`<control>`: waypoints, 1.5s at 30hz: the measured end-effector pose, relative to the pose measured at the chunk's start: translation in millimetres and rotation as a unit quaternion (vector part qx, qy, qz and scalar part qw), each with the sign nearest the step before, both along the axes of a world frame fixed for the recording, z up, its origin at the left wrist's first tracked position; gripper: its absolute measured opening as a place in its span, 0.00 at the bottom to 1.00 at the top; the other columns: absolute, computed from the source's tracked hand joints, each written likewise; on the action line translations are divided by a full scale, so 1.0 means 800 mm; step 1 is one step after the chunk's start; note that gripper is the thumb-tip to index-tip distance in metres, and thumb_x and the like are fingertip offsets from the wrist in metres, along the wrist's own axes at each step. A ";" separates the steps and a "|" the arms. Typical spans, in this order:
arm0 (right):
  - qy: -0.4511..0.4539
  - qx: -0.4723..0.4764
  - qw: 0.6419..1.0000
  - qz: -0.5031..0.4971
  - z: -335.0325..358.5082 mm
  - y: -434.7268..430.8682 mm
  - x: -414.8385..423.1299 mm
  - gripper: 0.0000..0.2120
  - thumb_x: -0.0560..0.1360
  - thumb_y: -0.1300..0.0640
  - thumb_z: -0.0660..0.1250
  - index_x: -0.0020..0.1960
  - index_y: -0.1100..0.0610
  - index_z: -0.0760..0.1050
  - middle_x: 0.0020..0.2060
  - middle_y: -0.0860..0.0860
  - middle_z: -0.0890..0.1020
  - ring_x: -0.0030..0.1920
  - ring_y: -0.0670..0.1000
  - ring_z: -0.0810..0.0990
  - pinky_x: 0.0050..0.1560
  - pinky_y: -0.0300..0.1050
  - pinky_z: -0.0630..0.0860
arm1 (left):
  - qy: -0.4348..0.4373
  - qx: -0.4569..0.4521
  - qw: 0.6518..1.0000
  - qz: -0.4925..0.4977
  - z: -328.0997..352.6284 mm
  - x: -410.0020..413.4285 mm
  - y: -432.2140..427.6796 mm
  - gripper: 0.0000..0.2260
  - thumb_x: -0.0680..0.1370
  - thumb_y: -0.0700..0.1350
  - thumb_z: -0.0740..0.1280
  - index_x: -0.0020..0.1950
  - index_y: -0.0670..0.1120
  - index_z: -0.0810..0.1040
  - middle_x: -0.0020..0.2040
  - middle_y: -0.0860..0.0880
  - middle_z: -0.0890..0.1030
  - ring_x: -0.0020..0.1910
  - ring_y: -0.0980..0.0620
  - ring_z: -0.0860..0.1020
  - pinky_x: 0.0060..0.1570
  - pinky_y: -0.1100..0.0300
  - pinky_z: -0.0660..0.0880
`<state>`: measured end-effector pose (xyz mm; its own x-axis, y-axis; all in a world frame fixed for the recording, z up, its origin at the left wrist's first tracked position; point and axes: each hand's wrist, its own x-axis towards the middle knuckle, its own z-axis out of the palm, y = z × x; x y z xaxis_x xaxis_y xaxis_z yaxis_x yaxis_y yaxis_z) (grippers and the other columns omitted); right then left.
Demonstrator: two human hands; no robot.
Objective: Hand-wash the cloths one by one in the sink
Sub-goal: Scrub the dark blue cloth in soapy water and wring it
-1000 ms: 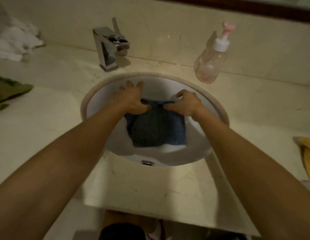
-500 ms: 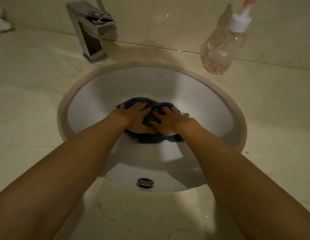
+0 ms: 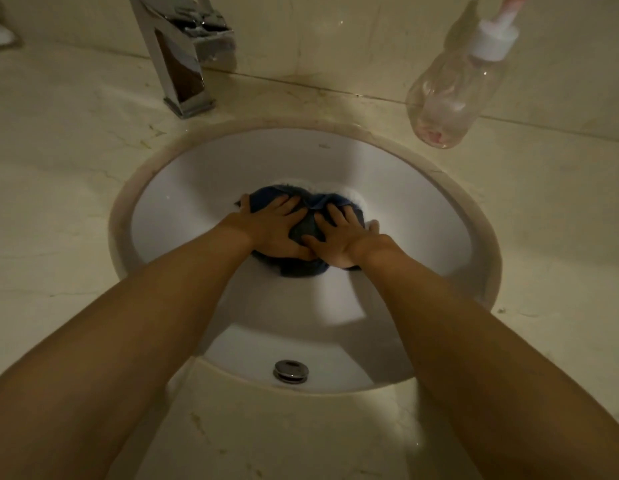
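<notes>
While the bunched blue cloth (image 3: 302,268) lies low in the sink (image 3: 405,202), it is pressed flat, seemingly ungripped, by left hand (image 3: 273,230) and right hand (image 3: 341,237); soaked, limp, heavy, best gathered mid-bunch.

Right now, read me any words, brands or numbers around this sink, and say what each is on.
No readable text anywhere.
On the sink basin, back wall: one tiny mark, too small to read.
On the pump bottle: no label showing.
On the faucet: no marking visible.
On the blue cloth: no tag showing.
</notes>
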<state>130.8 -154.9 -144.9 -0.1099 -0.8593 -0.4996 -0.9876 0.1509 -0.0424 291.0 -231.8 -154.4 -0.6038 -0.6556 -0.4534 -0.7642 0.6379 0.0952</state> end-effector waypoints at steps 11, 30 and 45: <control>-0.218 -0.170 0.959 -0.055 0.075 0.000 0.024 0.30 0.81 0.37 0.63 0.75 0.54 0.71 0.71 0.56 0.76 0.70 0.59 0.75 0.69 0.51 0.72 | 0.148 0.062 0.986 0.040 0.075 0.037 0.004 0.30 0.76 0.61 0.69 0.74 0.49 0.70 0.72 0.46 0.72 0.71 0.44 0.70 0.69 0.55 0.66; -0.291 -0.293 0.910 0.039 0.285 -0.191 0.109 0.34 0.79 0.38 0.68 0.80 0.48 0.63 0.73 0.51 0.72 0.70 0.53 0.74 0.69 0.50 0.74 | 0.327 -0.168 0.913 0.175 0.279 0.183 -0.138 0.37 0.71 0.75 0.63 0.70 0.51 0.70 0.67 0.49 0.75 0.63 0.51 0.73 0.58 0.52 0.73; -0.051 -0.261 0.959 0.098 0.307 -0.202 0.113 0.42 0.76 0.24 0.54 0.80 0.50 0.63 0.74 0.59 0.71 0.72 0.62 0.70 0.67 0.56 0.67 | 0.294 -0.168 0.930 0.142 0.290 0.173 -0.157 0.38 0.74 0.70 0.64 0.77 0.50 0.64 0.75 0.47 0.70 0.71 0.47 0.69 0.62 0.52 0.67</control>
